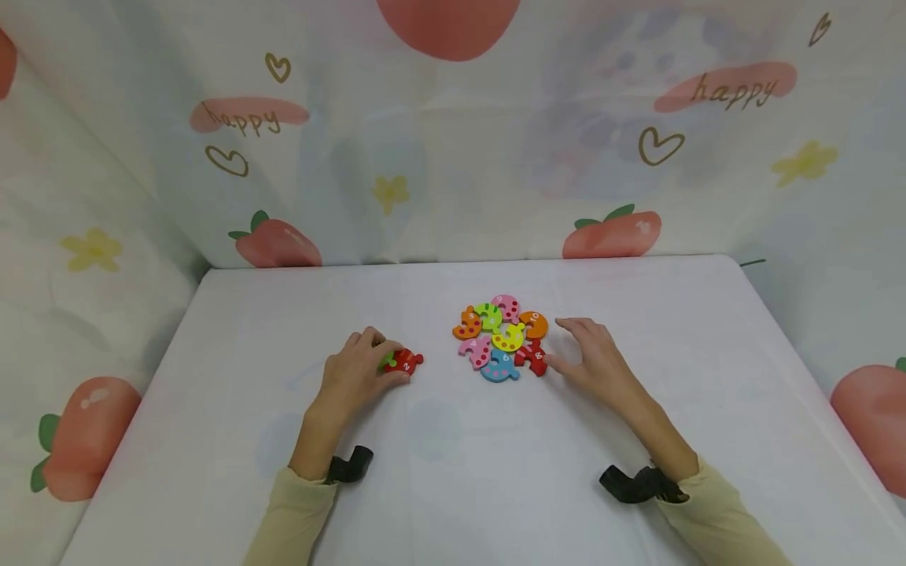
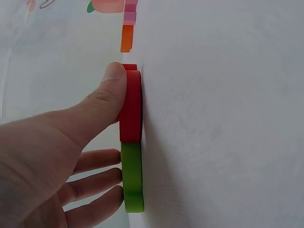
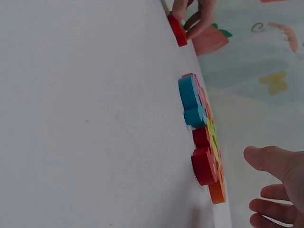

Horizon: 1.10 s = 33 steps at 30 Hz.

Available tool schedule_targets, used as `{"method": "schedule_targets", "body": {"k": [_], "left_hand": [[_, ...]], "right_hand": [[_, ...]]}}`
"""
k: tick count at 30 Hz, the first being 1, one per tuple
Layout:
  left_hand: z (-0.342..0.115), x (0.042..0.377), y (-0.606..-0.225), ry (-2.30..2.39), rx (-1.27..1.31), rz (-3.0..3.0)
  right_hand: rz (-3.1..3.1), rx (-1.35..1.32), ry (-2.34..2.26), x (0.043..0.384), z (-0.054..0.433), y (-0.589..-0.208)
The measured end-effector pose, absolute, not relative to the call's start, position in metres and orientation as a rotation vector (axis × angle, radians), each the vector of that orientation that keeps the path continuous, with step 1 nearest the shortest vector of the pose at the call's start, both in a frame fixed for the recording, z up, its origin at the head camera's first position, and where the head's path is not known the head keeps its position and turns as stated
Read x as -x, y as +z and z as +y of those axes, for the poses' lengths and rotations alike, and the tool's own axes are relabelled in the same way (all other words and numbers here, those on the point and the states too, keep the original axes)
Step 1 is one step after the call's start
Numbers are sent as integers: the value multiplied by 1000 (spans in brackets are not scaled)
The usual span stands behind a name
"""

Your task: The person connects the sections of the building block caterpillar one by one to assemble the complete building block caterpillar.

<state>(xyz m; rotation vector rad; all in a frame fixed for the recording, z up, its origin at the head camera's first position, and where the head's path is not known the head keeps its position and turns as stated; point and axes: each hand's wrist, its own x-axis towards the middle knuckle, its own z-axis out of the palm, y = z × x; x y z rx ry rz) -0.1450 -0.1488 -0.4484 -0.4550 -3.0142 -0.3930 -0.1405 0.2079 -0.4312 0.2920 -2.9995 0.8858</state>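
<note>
On the left of the white table, my left hand (image 1: 354, 376) holds a red puzzle piece (image 1: 406, 362) marked 2, its thumb along the near edge. A green puzzle piece (image 2: 133, 171) sits against the red one, mostly covered by the fingers in the head view; the fingertips reach its side in the left wrist view. My right hand (image 1: 598, 363) has its fingers spread and nothing in them, just right of a cluster of pieces. Nearest to it are a red piece (image 1: 532, 358) marked 8 and an orange piece (image 1: 534, 324) marked 10.
The cluster also has a blue piece (image 1: 499, 367), a yellow piece (image 1: 508, 339) and several pink, green and orange ones, lying close together flat on the white tabletop (image 1: 453, 487). A printed cloth (image 1: 453, 141) hangs behind the table.
</note>
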Motion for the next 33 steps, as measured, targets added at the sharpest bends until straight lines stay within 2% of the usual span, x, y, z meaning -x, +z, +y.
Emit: {"method": "schedule_targets", "body": {"k": [8, 19, 26, 33], "left_hand": [[-150, 144, -447, -407, 465, -3041], [-156, 150, -450, -496, 488, -3048], [-156, 151, -450, -464, 483, -3066], [-158, 151, -448, -492, 488, -3066]], "right_hand": [[-2985, -318, 959, 159, 192, -438], [-2980, -553, 929, 184, 135, -431], [-3082, -535, 746, 196, 104, -438], [-3144, -478, 658, 204, 92, -439]]}}
